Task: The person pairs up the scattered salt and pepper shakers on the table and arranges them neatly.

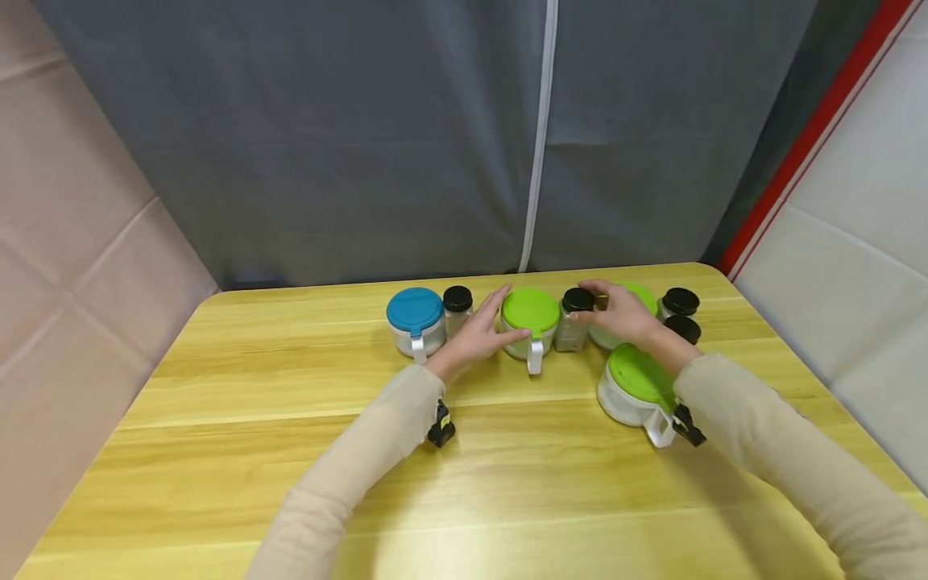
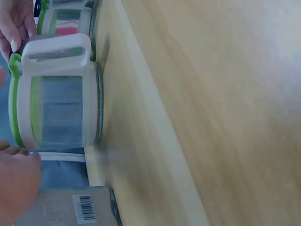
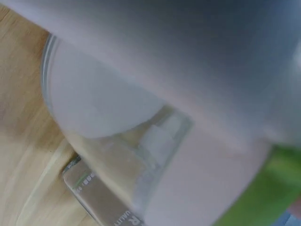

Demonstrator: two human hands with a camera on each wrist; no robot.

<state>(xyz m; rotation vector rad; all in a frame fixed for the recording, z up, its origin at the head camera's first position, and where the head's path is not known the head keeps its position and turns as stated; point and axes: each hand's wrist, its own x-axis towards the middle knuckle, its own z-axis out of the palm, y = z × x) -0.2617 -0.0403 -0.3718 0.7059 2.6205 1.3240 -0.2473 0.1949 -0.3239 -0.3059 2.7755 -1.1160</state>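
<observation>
In the head view my left hand [image 1: 478,329] is at the left side of a green-lidded glass jar [image 1: 532,310] with a white handle, its thumb across the front and its fingers extended toward the back. The left wrist view shows this clear jar [image 2: 61,110] from the side, with the left hand [image 2: 18,181] beside its lid. My right hand [image 1: 625,314] grips a black-capped spice bottle [image 1: 573,329] close to that jar's right side, thumb and fingers at the cap. Whether the bottle touches the table is unclear.
Left of my left hand stand a blue-lidded jar [image 1: 416,310] and another black-capped bottle [image 1: 457,300]. Under my right forearm is a green-lidded jar [image 1: 638,374]. Behind the right hand, one more green lid [image 1: 641,295] shows. Two black-capped bottles [image 1: 680,301] stand farther right. A grey curtain [image 1: 362,161] hangs behind.
</observation>
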